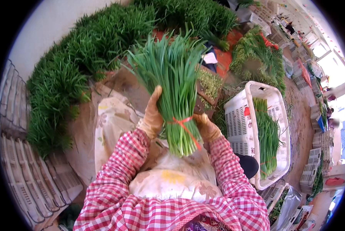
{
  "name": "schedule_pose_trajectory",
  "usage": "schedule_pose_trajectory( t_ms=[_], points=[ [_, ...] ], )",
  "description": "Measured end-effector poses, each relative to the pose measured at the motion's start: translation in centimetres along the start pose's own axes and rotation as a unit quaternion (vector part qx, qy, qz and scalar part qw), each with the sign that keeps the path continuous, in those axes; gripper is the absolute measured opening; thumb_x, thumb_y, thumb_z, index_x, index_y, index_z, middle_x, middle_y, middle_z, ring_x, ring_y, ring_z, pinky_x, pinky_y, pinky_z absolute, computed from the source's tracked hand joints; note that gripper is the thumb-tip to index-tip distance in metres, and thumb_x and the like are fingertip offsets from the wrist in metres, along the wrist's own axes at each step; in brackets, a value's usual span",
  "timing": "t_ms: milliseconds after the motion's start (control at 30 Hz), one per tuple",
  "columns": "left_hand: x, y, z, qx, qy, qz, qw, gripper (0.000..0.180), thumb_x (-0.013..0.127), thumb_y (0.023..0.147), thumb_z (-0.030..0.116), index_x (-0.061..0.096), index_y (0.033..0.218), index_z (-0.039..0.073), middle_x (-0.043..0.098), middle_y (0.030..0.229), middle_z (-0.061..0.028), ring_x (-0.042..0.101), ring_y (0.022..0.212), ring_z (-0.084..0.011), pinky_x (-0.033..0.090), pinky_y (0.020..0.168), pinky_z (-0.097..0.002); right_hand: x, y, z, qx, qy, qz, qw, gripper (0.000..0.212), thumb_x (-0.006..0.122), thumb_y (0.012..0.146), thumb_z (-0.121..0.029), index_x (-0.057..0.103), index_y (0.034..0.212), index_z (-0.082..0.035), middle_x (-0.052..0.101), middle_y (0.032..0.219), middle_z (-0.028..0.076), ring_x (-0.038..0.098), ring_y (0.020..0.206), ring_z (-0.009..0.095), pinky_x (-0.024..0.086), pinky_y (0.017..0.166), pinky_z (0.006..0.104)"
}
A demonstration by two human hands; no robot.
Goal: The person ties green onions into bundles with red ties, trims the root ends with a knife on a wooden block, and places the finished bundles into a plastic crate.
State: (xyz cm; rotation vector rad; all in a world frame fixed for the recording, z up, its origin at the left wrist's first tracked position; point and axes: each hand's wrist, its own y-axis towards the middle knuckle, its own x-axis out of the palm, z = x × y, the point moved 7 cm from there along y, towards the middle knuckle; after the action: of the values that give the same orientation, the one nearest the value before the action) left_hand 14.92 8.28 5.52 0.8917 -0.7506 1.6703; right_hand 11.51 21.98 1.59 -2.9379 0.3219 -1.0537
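Observation:
A thick bundle of garlic chives (pixel 176 88) stands upright in front of me, leaves fanning out at the top and pale cut ends at the bottom. Round its lower part runs a red tie (pixel 178 121) with a loose tail hanging to the right. My left hand (pixel 152 115), in a tan glove, grips the bundle's left side with the thumb up along the stems; its other fingers are hidden behind. Against the right side, level with the tie, my right hand (pixel 208 128) is closed on the bundle, its fingertips partly hidden.
On my right stands a white plastic crate (pixel 286 131) holding tied chives (pixel 268 142). Loose chives (pixel 64 88) are banked along the wall. Beyond the bundle lies a board with clippings (pixel 209 82); another green heap (pixel 253 56) is behind the crate. Stacked crates (pixel 30 177) line the left.

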Motion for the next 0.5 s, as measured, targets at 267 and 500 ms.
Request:
schedule_pose_trajectory(
  t_ms=[267, 500],
  points=[
    [-3.3, 0.1, -1.3, -0.016, 0.104, 0.015, 0.994, 0.046, 0.064, 0.082, 0.034, 0.057, 0.117, 0.005, 0.063, 0.110, -0.0067, 0.062, 0.097, -0.0196, 0.050, 0.087, -0.0340, 1.0, 2.7, -7.0, -0.136, -0.226, 0.189, 0.946, 0.066, 0.073, 0.077, -0.034, 0.048, 0.126, 0.001, 0.057, 0.116, 0.006, 0.053, 0.102, 0.015, 0.042, 0.091, 0.0311],
    [-3.4, -1.1, -3.0, 0.004, 0.166, 0.028, 0.986, 0.044, 0.070, 0.080, 0.023, 0.057, 0.115, 0.001, 0.064, 0.105, -0.0082, 0.063, 0.091, -0.0206, 0.051, 0.083, -0.0333, 2.0, 2.6, -12.2, -0.256, -0.158, 0.342, 0.890, 0.050, 0.077, 0.074, -0.013, 0.053, 0.117, -0.002, 0.061, 0.108, 0.006, 0.058, 0.093, 0.015, 0.048, 0.082, 0.0294]
  ],
)
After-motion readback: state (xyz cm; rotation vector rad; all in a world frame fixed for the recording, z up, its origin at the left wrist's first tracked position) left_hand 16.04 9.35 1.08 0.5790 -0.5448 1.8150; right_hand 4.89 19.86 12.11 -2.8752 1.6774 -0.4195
